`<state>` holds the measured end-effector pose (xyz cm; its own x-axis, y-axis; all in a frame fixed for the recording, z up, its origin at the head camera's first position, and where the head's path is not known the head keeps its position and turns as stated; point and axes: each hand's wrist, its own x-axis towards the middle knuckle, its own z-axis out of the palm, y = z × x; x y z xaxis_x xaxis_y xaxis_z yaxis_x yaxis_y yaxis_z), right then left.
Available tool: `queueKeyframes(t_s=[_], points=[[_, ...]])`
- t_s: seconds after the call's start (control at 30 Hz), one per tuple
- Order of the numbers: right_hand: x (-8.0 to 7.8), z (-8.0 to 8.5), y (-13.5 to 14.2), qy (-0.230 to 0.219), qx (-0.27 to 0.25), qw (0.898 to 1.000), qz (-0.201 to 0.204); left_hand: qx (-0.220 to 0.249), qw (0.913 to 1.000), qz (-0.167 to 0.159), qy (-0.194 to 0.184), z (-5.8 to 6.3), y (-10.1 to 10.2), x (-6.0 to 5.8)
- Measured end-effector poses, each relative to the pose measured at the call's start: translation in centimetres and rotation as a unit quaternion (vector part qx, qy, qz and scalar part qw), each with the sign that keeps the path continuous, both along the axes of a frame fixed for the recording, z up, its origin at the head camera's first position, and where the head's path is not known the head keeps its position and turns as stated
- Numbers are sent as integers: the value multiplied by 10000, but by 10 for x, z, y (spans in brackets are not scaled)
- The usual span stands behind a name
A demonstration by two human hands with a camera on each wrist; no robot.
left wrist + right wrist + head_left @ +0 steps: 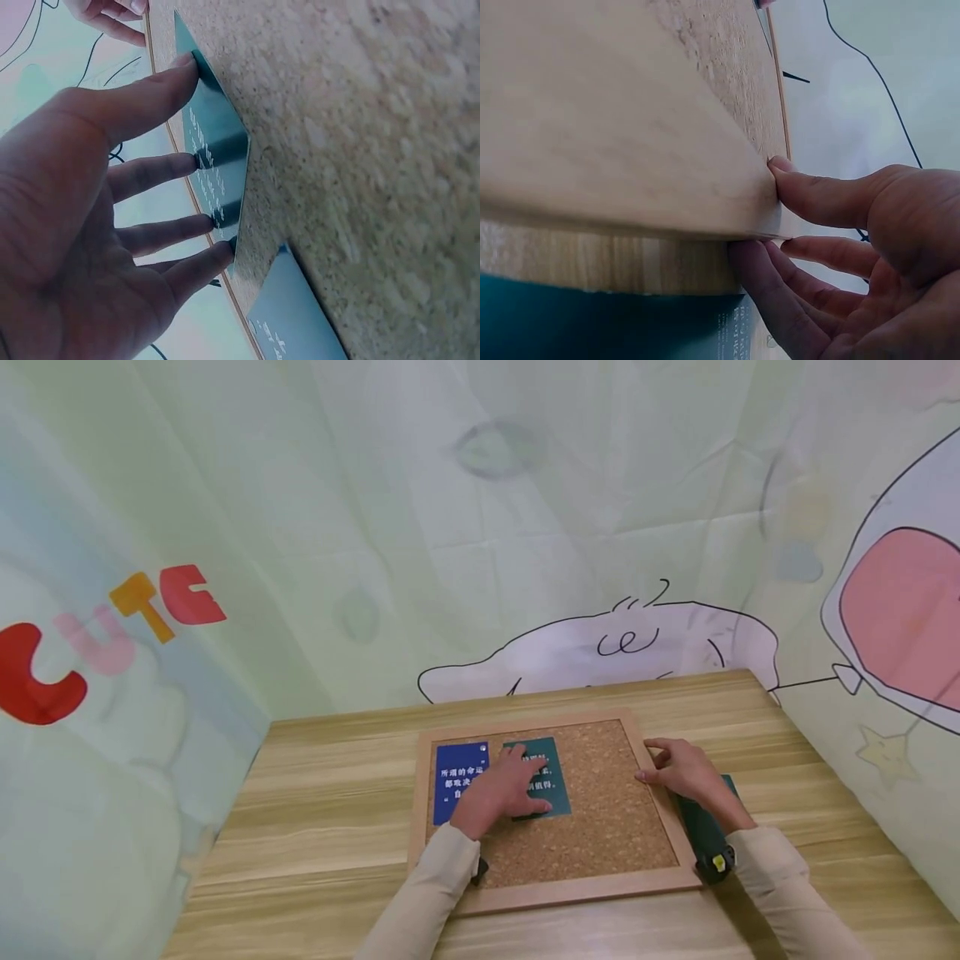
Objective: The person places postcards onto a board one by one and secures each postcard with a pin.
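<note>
Your left hand [501,787], fingers spread, touches the green card [553,778], which could skew if your right hand [686,770], pinching the frame [667,814], tugs sideways.

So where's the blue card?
In the head view, the blue card is on the left of the framed corkboard, beside the teal card under the left hand.

2 beige sleeves [412,906] end in broad cuffs [768,860] beside 2 black wrist devices [717,864], 1 marked yellow.
</note>
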<state>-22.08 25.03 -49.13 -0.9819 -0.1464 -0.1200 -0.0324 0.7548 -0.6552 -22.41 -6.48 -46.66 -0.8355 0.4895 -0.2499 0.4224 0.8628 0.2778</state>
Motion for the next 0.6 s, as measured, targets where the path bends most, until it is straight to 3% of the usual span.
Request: queueKeyframes(t_s=[0.37,0.6], points=[[-1,1,-1,-24,80,10000,-14,156,9976,-336,592,-10,-4,1],[-1,2,1,-34,57,10000,-30,94,9890,-928,1151,-13,-4,10]])
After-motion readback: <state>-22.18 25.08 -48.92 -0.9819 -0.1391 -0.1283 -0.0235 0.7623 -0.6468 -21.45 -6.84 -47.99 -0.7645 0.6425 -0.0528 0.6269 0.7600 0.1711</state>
